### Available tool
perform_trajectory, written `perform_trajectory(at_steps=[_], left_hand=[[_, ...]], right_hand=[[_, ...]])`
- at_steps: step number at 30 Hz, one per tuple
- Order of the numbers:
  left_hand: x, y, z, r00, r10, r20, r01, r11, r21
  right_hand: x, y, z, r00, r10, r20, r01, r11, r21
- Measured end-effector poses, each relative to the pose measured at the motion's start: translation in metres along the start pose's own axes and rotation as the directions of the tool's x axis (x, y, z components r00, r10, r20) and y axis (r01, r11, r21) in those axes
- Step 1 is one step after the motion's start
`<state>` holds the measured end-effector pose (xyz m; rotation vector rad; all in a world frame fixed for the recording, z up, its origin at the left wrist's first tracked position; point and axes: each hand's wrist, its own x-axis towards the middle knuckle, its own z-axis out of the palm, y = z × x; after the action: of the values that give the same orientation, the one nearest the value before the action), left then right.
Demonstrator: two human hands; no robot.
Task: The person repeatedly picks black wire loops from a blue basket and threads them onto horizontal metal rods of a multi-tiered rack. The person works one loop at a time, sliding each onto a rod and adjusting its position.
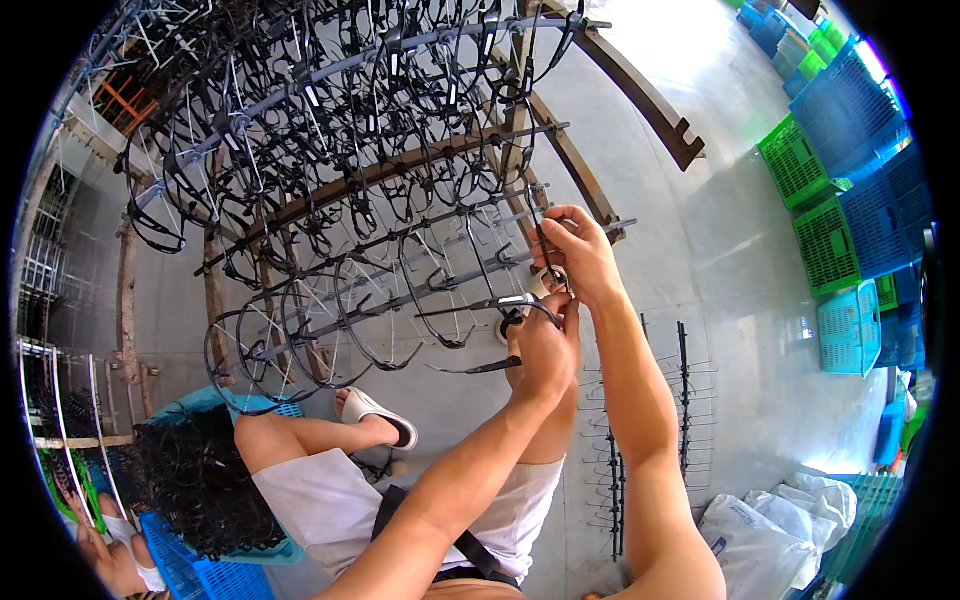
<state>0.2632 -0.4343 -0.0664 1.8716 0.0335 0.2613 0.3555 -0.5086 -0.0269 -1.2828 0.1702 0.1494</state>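
Note:
My left hand (pixel 545 350) is closed around a thin black curved plastic frame (pixel 478 370), whose bent arms stick out to the left. Just above it, my right hand (pixel 585 255) pinches a slim black part (pixel 541 235) beside the end of the rack; where the two hands meet, the fingers hide the join. To the left, a hanging rack bar (pixel 400 300) carries several similar black curved frames (pixel 340 345) on thin wire prongs. More rows of black frames (pixel 370 80), some with small white marks, crowd the rack above.
Brown metal rack beams (pixel 640 90) jut out at the upper right. A blue basket (pixel 290 548) heaped with black frames (pixel 210 480) stands by my left leg. Pronged rods (pixel 615 490) lie on the floor, near a white plastic bag (pixel 775 535). Crates (pixel 825 245) line the right; another person's hand (pixel 95 545) shows lower left.

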Motion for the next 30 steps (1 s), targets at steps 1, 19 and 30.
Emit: perform_trajectory(at_steps=[1,19,30], left_hand=[[0.0,-0.001,0.0,1.0,-0.007,0.015,0.007,1.0,-0.006],[0.011,-0.012,0.015,0.994,-0.103,-0.041,0.082,0.932,-0.352],[-0.009,0.006,0.023,0.991,0.004,-0.13,-0.048,0.941,-0.335]], right_hand=[[-0.001,0.0,-0.002,1.0,0.001,-0.001,-0.001,1.0,0.019],[-0.016,-0.008,-0.009,0.998,0.003,0.058,-0.008,0.996,0.091],[-0.022,-0.012,-0.013,0.998,-0.022,0.052,0.023,1.0,-0.02]])
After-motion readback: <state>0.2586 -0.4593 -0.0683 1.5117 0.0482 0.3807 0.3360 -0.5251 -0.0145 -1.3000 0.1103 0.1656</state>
